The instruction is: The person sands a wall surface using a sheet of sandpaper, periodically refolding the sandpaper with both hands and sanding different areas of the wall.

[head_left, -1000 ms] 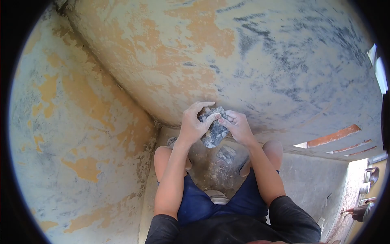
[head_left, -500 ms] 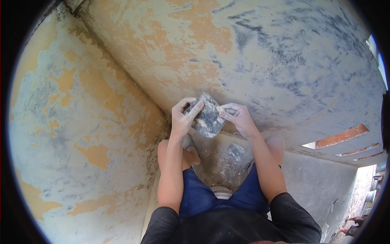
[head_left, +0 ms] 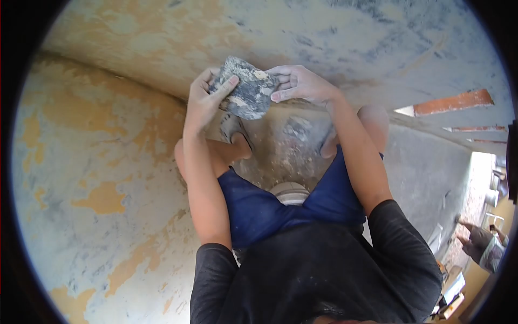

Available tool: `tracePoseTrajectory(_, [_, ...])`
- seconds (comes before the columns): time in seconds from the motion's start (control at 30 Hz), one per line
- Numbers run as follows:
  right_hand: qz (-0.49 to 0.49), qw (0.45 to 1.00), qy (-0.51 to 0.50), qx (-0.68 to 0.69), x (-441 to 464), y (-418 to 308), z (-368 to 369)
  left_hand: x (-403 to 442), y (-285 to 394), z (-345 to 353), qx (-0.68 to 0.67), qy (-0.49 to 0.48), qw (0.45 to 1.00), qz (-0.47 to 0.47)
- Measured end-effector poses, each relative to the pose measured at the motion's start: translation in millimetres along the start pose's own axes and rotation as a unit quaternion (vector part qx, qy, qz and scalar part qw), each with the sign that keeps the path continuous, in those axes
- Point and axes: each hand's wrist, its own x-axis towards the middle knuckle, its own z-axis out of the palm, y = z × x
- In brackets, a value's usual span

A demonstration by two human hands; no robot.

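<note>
A flat, rough-edged grey piece [head_left: 247, 89] with whitish patches is held up in front of the wall. My left hand [head_left: 209, 97] grips its left side, thumb across the face and fingers behind. At its right edge is my right hand [head_left: 299, 85], fingers extended and thumb apart below them; the fingertips touch or almost touch the piece. Pale dust covers both hands. Below, between my feet, lies a patch of grey fragments [head_left: 298, 127] on the dusty floor.
A patchy orange and grey wall [head_left: 81, 162] stands at the left, meeting the wall ahead [head_left: 345, 38]. Slots with reddish edges [head_left: 456, 102] open at the right. A white round object [head_left: 290, 193] is beneath me. Another person [head_left: 483, 243] is at the far right.
The piece has turned and moved up and left in view with both hands. My right hand has loosened from a pinch to spread fingers. The view has tilted, showing more of my body.
</note>
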Motion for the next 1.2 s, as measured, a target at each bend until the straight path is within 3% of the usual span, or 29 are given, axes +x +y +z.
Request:
tracePoseTrajectory(0.03, [0.036,0.997,-0.065,-0.035,0.3,4.2,-8.4,2.8,-3.3,-3.0,0.031,-0.022,0.999,-0.003])
tracePoseTrajectory(0.1, [0.088,0.987,-0.084,-0.102,6.8,42.7,-23.9,9.9,-7.8,-5.1,0.053,-0.042,0.998,-0.006])
tracePoseTrajectory(0.17, [0.236,0.964,-0.079,-0.091,12.0,83.0,-30.7,14.2,-12.2,-6.5,0.225,-0.044,0.973,-0.007])
tracePoseTrajectory(0.23, [0.301,0.948,0.01,-0.101,20.3,187.3,-46.5,15.7,-9.6,-5.2,0.24,-0.04,0.97,-0.015])
tracePoseTrajectory(0.27, [0.307,0.946,0.003,-0.107,16.4,266.5,-64.8,15.7,-9.0,-4.8,0.265,-0.041,0.963,-0.022])
tracePoseTrajectory(0.3, [0.083,0.912,-0.152,-0.372,13.1,340.0,-94.6,16.0,-11.1,-5.5,0.258,-0.032,0.965,-0.026])
tracePoseTrajectory(0.37, [0.222,0.766,-0.109,-0.593,0.0,324.5,-59.8,19.5,-18.0,-6.7,0.338,-0.037,0.94,0.026])
tracePoseTrajectory(0.4, [0.221,0.761,-0.122,-0.597,-27.2,417.4,-93.0,20.6,-25.4,-7.0,0.323,-0.03,0.944,0.055])
tracePoseTrajectory(0.43, [0.327,0.699,-0.033,-0.636,-33.0,503.9,-124.9,21.1,-23.9,-5.9,0.32,-0.019,0.946,0.049])
tracePoseTrajectory(0.47, [0.315,0.697,-0.035,-0.644,-41.9,525.4,-133.0,19.4,-17.2,-3.8,0.334,-0.023,0.94,0.056])
tracePoseTrajectory(0.53, [0.299,0.696,-0.044,-0.651,-52.0,524.7,-114.8,20.1,-16.4,0.1,0.337,-0.028,0.939,0.068])
tracePoseTrajectory(0.6, [0.378,0.72,0.145,-0.564,-53.0,466.4,-78.9,24.6,-17.3,2.1,0.336,-0.029,0.939,0.075])
tracePoseTrajectory(0.63, [0.377,0.722,0.141,-0.563,-51.8,451.6,-72.2,25.8,-16.3,3.8,0.334,-0.035,0.938,0.088])
tracePoseTrajectory(0.7, [0.42,0.709,0.035,-0.566,-42.3,434.4,-65.7,29.2,-10.3,10.7,0.328,-0.037,0.941,0.076])
tracePoseTrajectory(0.9, [0.443,0.718,0.032,-0.536,-41.9,517.2,-98.3,32.5,3.5,25.7,0.335,-0.07,0.939,0.032])
tracePoseTrajectory(1.03, [0.45,0.719,0.075,-0.525,-44.2,487.4,-79.6,32.7,8.4,30.7,0.338,-0.068,0.938,0.025])
tracePoseTrajectory(1.1, [0.417,0.701,0.007,-0.579,-38.4,488.9,-79.4,31.7,4.9,32.8,0.343,-0.065,0.937,0.03])
tracePoseTrajectory(1.13, [0.407,0.704,0.009,-0.582,-33.7,472.2,-70.7,32.8,3.4,32.5,0.343,-0.069,0.936,0.028])
tracePoseTrajectory(1.2, [0.456,0.729,0.161,-0.485,-37.7,442.4,-50.8,34.6,5.1,30.9,0.346,-0.065,0.936,0.023])
